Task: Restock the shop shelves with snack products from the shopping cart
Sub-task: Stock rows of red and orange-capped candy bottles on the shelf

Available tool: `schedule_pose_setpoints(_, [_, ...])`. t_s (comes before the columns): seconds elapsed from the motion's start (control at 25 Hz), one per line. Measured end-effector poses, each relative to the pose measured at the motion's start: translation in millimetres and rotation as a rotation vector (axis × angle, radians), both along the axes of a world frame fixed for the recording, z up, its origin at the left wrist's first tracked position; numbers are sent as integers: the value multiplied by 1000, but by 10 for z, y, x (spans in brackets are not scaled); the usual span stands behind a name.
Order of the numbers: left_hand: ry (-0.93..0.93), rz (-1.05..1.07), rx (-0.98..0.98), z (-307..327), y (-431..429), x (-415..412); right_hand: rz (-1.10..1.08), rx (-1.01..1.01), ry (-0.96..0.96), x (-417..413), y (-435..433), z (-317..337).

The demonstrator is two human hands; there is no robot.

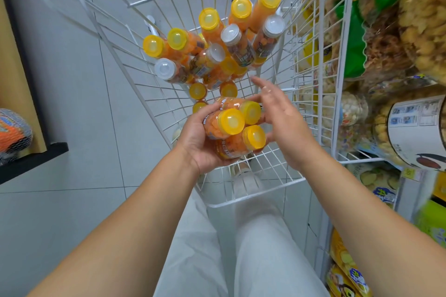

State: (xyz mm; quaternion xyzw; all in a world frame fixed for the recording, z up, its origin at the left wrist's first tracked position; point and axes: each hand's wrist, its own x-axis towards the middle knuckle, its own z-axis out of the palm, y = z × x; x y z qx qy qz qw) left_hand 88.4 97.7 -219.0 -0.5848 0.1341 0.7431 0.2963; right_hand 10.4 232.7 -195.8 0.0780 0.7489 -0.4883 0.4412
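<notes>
Head view: three yellow-lidded jars [226,125] bunched in left hand [198,142], fingers curled round them, above near end of white wire cart [253,200]. Spread right hand [282,123] sits just beside the lids. Loose jars [210,55] lie piled inside cart. Floor [72,103] is grey tile; snack shelves [410,31] on right.

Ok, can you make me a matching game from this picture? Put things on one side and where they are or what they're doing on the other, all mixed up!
Things:
1. left grip
2. right grip
3. white-lidded jar
4. orange netted item

Matches:
A. in the cart
B. open, fingers straight
C. on the dark shelf
D. holding three yellow-lidded jars

Pairs: 1-D, 2-B, 3-A, 4-C
</notes>
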Motion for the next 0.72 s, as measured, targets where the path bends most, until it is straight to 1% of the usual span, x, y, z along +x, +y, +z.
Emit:
schedule_pose_setpoints(0.08, [-7, 26, 2, 14, 10, 18, -36, 146, -42, -137, -22, -283])
schedule_pose_setpoints(0.16, [-43, 70, -15, 22, 40, 33, 91, 296, -25, -211, -76, -671])
schedule_pose_setpoints(0.28, [-78, 105, -40, 32, 65, 47, 353, 373, 69, -222, -272, -1134])
schedule_pose_setpoints(0.36, [-86, 112, -52, 29, 76, 77, 391, 433, 129, -228, -433, -1266])
schedule_pose_setpoints(0.44, [-77, 111, -67, 29, 87, 114, 378, 487, 179, -246, -523, -1323])
schedule_pose_setpoints(0.56, [-62, 122, -108, 73, 107, 161, 251, 486, 203, -277, -434, -1232])
schedule_pose_setpoints(0.64, [-55, 119, -131, 157, 151, 162, 147, 430, 162, -321, -236, -1000])
schedule_pose_setpoints(0.72, [-34, 86, -139, 301, 224, 143, 5, 289, 117, -329, -17, -644])
